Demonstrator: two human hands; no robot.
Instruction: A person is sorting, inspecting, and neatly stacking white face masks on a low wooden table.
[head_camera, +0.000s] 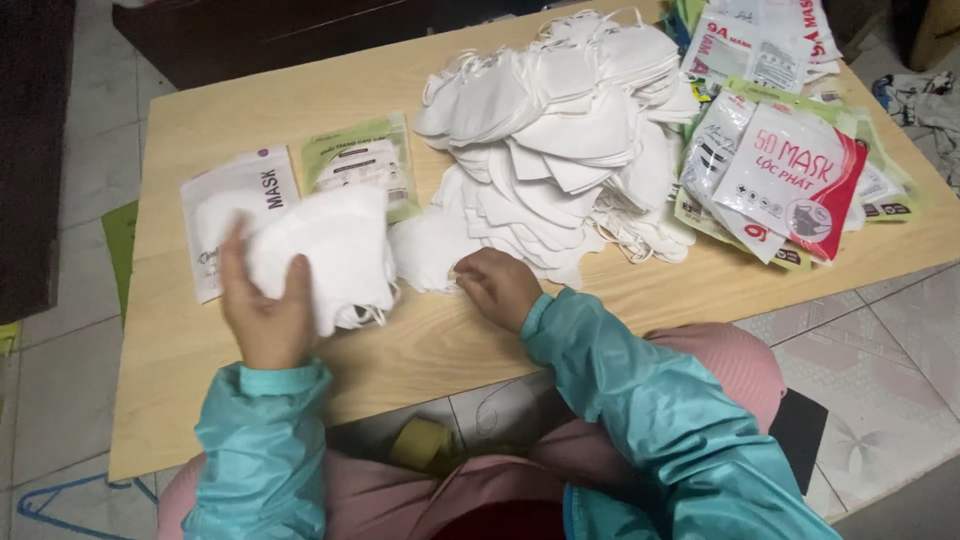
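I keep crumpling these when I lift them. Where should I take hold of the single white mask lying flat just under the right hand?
Probably pinch the near edge of the flat mask, coming from the table's front side, where the right hand already rests. Its far side tucks under the big mask pile, so only the near edge lies free on the table.

A single head-worn camera looks steeply down from close above the wooden table (420, 360). It faces forward toward 12 o'clock. The wearer's lap fills the 6 o'clock edge, and tiled floor (880, 360) shows at 3 and 9 o'clock. No second view shares the scene.
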